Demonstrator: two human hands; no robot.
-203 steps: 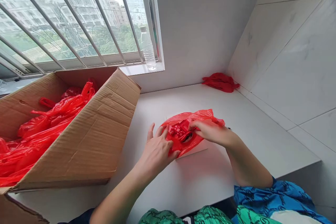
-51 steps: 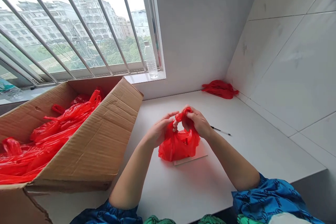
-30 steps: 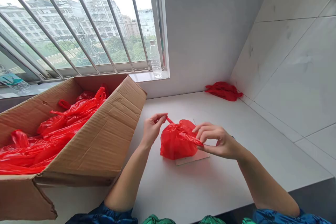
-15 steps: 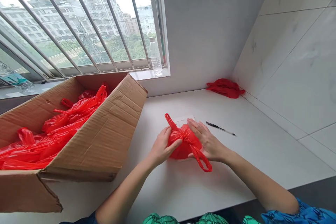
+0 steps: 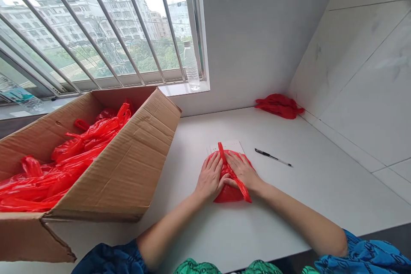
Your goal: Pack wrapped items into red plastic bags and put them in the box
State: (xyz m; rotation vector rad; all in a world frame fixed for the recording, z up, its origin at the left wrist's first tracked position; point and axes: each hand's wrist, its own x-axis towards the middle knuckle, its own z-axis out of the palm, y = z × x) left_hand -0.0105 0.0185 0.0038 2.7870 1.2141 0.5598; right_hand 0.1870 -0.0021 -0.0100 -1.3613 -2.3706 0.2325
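Observation:
A knotted red plastic bag lies on the white table, with one loop handle pointing away and the other toward the front right. Flat on its left side rests my left hand, fingers stretched out. My right hand presses on the right side, its fingers also extended. Both thumbs meet near the knot, which is partly covered. Beneath the bag's far edge, a white paper with small print sticks out. What the bag contains is hidden.
At left a cardboard box holds several red plastic bags. A black pen lies right of my hands. Red cloth or plastic sits in the back corner. Bottles stand and lean on the sill, including a clear bottle.
Both hands have moved from the bag's sides onto its top and now lie flat. The bag looks flatter and wider, and its front handle has folded in closer.

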